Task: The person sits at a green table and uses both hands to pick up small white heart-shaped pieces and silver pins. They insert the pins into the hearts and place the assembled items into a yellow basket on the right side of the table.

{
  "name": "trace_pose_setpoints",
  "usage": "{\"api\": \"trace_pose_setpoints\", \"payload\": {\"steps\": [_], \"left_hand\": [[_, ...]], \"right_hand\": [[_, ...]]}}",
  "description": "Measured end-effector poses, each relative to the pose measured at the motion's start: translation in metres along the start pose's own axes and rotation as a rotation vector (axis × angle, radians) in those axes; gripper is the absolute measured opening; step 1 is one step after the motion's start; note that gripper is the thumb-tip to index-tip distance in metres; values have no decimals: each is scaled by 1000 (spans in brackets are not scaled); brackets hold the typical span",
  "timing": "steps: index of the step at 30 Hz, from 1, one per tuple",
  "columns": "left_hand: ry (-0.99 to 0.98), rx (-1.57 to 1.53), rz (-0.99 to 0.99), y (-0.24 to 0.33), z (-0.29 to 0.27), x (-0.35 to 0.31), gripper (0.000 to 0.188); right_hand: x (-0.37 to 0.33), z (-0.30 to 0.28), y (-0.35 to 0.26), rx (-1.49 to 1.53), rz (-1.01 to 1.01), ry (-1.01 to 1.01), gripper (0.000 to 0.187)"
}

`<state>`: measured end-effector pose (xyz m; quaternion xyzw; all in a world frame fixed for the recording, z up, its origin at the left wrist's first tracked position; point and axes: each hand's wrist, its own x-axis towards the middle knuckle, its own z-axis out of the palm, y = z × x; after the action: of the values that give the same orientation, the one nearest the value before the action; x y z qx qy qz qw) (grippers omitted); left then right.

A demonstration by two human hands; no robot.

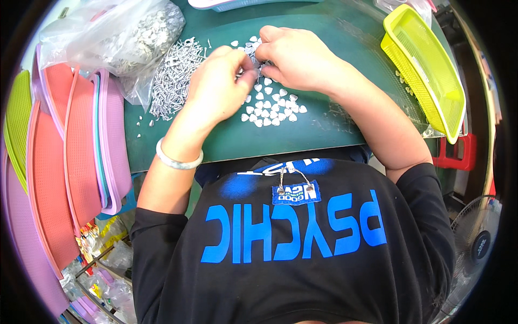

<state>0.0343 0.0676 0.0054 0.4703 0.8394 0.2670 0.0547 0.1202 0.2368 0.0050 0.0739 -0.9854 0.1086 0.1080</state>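
Observation:
My left hand is closed in a pinch over the green table, thumb and fingertips together. Facing it, my right hand is also closed, its fingertips bent down among small silvery pieces. What either hand pinches is too small and too covered to name. Small silver heart-shaped pieces lie scattered just below the hands, with more grey hearts partly hidden between them. Left of my left hand spreads a heap of thin silver metal pieces, like little pins or screws. A pale bangle circles my left wrist.
A clear plastic bag of silvery pieces sits at the far left. Stacked pink and purple baskets stand left of the table. On the right is a yellow-green basket, with a red stool and a fan beyond the edge.

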Motion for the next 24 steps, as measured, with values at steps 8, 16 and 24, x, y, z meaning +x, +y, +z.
{"api": "trace_pose_setpoints", "payload": {"steps": [8, 16, 24], "left_hand": [[66, 221, 17, 13, 18, -4, 12], [52, 63, -10, 5, 15, 1, 9], [73, -1108, -393, -35, -19, -2, 3]], "right_hand": [[2, 2, 0, 20, 10, -20, 10], [3, -6, -2, 38, 55, -84, 19], [1, -8, -7, 79, 8, -63, 15]]}}
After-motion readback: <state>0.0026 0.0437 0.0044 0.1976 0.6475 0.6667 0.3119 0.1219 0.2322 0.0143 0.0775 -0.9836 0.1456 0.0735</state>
